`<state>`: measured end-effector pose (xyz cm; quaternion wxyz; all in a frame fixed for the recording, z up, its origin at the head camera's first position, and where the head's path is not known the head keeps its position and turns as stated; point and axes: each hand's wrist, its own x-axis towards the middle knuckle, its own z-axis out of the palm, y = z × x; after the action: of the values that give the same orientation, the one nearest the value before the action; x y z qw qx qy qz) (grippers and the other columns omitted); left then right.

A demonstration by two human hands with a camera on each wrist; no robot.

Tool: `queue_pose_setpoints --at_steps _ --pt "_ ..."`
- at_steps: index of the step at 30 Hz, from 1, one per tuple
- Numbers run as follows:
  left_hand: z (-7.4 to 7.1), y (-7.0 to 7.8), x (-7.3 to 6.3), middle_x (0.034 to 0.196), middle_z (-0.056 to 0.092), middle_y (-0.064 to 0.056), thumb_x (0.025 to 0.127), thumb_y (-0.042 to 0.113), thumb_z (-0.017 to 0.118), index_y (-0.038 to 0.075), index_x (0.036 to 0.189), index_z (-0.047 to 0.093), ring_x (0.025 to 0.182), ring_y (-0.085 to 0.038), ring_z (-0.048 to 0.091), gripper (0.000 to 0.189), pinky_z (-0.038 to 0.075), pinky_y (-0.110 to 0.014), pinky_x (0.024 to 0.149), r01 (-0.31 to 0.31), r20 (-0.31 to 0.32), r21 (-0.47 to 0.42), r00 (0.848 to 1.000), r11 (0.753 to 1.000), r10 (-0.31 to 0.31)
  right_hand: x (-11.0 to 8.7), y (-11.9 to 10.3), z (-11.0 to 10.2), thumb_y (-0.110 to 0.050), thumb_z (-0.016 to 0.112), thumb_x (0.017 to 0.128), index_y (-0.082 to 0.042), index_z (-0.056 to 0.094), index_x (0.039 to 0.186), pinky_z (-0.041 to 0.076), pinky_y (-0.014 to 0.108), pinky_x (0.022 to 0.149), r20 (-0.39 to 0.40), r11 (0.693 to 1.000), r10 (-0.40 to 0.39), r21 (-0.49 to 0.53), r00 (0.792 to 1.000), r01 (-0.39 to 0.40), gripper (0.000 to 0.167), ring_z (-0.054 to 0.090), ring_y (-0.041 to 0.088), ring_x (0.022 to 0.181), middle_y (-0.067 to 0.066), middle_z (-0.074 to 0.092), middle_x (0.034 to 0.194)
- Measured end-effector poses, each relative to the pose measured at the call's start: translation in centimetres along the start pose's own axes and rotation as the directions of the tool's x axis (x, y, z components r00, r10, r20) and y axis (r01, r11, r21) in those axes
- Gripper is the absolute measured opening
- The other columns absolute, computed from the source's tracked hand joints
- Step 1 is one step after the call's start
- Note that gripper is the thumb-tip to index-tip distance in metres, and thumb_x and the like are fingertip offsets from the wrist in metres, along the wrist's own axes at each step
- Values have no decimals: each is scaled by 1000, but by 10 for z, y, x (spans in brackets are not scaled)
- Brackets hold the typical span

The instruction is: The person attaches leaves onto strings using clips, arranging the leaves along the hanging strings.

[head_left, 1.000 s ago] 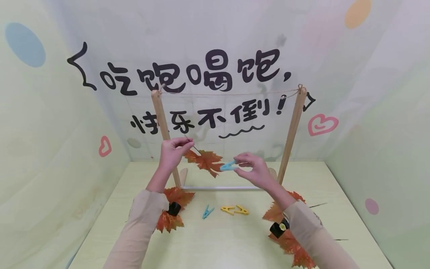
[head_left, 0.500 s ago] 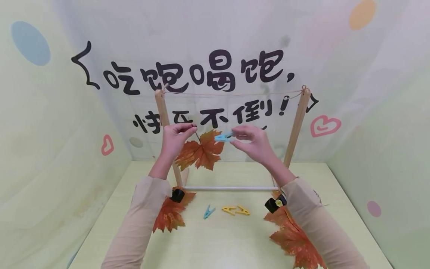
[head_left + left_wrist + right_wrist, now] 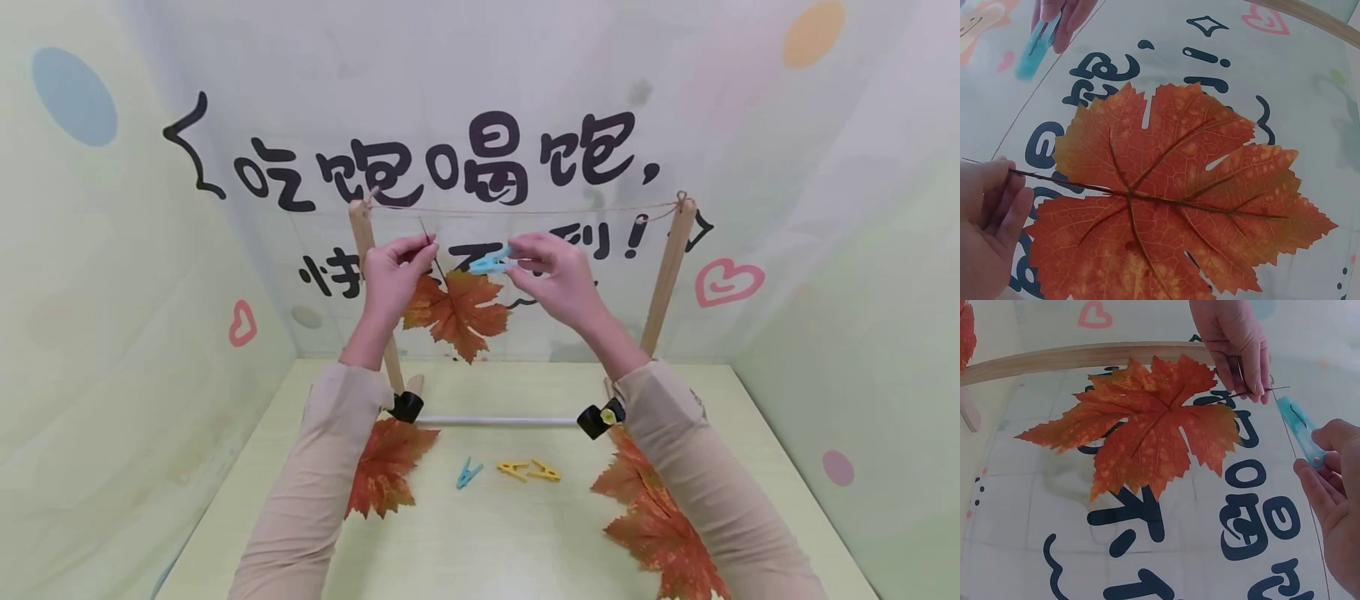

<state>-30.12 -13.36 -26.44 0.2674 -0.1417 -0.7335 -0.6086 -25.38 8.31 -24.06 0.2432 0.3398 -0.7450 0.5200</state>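
Orange leaf (image 3: 457, 315) was held up in mid-air, blade hanging down, seen between the posts and below the string in the head view. Its stem (image 3: 1072, 182) was pinched between thumb and fingertips of the left hand (image 3: 397, 271). Blue clip (image 3: 489, 263) was pinched between thumb and fingers of the right hand (image 3: 558, 271), nose pointed left; clip and leaf were seen apart in the wrist views. Stem tip was overlapped with the string (image 3: 525, 212); contact can't be told. String was tied between left post (image 3: 362, 233) and right post (image 3: 663, 283), with a white bar (image 3: 495, 420) seen low between them. On the table (image 3: 480, 542), nearer: spare blue clip (image 3: 468, 472) was laid left of two yellow clips (image 3: 512, 472). Red leaves were spread near left (image 3: 390, 467) and near right, partly hidden by the sleeves (image 3: 300, 492). Far wall (image 3: 420, 67) was printed with black lettering (image 3: 495, 158).
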Motion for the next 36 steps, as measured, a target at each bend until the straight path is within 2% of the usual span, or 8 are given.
queue_pose_setpoints --at_steps 4,10,14,18,24,30,36 --pt "1 0 4 96 66 -22 82 10 67 -4 100 68 68 -2 53 23 44 -11 59 -2 -14 20 1000 1000 3 6 1 -1 14 60 77 19 58 102 52 27 75 -4 1000 -8 -29 1000 7 26 62 37 88 29 59 99" --pt "2 3 10 98 66 -20 81 9 67 -4 101 67 68 -2 57 24 48 -12 62 70 -19 -7 997 998 -70 21 19 -1 4 67 77 12 62 103 52 23 73 -18 995 -43 -91 999 41 27 64 30 85 22 64 98" --pt "1 6 12 99 66 -20 81 8 67 -5 101 67 68 -2 59 24 49 -14 64 116 -14 -16 993 993 -116 30 18 -1 1 68 78 10 63 103 52 22 74 -9 993 -54 -103 998 53 27 65 27 85 21 63 100" --pt "0 7 14 100 66 -19 81 12 67 -3 102 67 70 -1 59 26 50 -15 66 124 -17 12 992 992 -124 40 12 3 3 67 78 11 63 102 51 21 76 -1 988 -73 -135 997 72 26 64 27 87 21 62 101" --pt "1 7 18 98 67 -14 80 15 69 1 101 68 70 -3 60 26 50 -16 66 129 -40 32 991 991 -128 53 2 11 -1 68 78 10 63 103 49 18 77 20 957 -85 -275 996 87 28 63 23 91 18 62 103" --pt "1 7 19 98 68 -11 81 16 68 2 102 69 73 -7 61 25 51 -17 67 151 -38 37 988 988 -149 62 -4 18 -4 68 79 9 63 103 48 15 76 56 934 -87 -343 995 101 27 64 20 88 17 63 102" --pt "1 8 20 98 68 -11 81 15 68 2 103 68 78 -16 62 25 50 -17 67 161 -27 39 987 986 -160 68 -6 23 -6 68 80 6 65 101 49 18 75 65 903 -96 -414 993 115 25 63 18 85 15 65 100"
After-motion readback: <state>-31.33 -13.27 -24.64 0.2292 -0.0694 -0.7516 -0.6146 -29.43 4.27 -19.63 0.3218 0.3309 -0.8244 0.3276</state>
